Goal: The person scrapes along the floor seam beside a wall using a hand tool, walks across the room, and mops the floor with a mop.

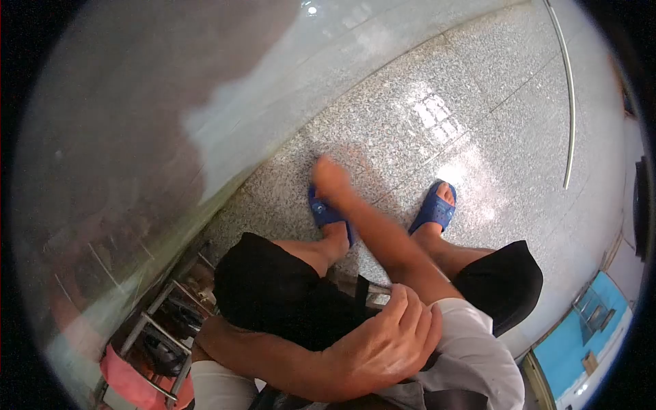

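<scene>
My left hand (pixel 386 345) is in front of my body with its fingers curled in, close to the white sleeve (pixel 475 335) of my right arm. What those fingers close on, if anything, is hidden. A short black strap (pixel 362 292) shows just above it, and grey cloth (pixel 403 395) lies below. My right arm reaches forward across my lap. My right hand (pixel 331 180) is blurred by motion over one blue slipper (pixel 325 213), and its fingers cannot be made out. The other blue slipper (pixel 435 205) is on my other foot.
Speckled stone tiles (pixel 383 102) cover the floor, with a pale hose or thin pipe (pixel 568 102) along the right. A grey wall or panel (pixel 239 130) runs along the left. A metal rack (pixel 160 328) and pink cloth (pixel 130 379) are lower left; a light-blue surface (pixel 581 355) is lower right.
</scene>
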The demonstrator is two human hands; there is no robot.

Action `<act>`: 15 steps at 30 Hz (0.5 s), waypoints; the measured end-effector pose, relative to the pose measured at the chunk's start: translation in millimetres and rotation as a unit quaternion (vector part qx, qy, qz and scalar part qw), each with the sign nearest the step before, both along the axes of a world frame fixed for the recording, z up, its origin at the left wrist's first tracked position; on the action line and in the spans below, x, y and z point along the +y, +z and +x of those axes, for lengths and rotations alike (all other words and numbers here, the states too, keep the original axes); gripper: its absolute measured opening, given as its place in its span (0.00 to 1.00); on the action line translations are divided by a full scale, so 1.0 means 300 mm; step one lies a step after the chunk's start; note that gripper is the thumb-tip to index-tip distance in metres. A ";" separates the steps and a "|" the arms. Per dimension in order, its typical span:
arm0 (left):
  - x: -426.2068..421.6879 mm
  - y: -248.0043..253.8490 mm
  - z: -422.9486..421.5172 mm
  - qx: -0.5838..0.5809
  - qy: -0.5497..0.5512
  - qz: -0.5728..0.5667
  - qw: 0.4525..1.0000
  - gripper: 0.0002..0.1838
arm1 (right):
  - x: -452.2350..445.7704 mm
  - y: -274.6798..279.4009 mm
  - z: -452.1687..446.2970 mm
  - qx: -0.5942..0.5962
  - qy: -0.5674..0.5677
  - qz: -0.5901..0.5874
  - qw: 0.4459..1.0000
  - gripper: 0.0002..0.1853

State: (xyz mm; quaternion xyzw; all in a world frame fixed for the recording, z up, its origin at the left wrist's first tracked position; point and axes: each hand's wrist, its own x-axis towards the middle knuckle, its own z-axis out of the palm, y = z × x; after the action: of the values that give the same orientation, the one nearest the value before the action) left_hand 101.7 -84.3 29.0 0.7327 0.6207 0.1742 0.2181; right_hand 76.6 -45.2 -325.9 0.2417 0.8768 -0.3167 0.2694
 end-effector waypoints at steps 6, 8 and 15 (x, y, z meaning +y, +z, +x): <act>0.000 -0.011 0.015 0.038 0.000 -0.023 0.999 0.20 | 0.001 -0.021 0.033 0.068 0.061 0.028 0.995 0.13; 0.006 -0.010 0.016 0.042 0.007 -0.010 0.999 0.20 | 0.162 0.007 0.030 0.068 0.043 0.074 0.994 0.10; 0.035 -0.015 0.034 0.044 -0.004 0.007 0.999 0.19 | -0.077 -0.097 0.059 0.213 0.062 0.178 0.959 0.06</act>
State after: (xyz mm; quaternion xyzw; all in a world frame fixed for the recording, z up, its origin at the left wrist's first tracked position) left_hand 111.9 -73.7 24.6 0.7436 0.6256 0.1454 0.1861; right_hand 94.3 -68.2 -355.1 0.1579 0.9694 -0.1818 0.0484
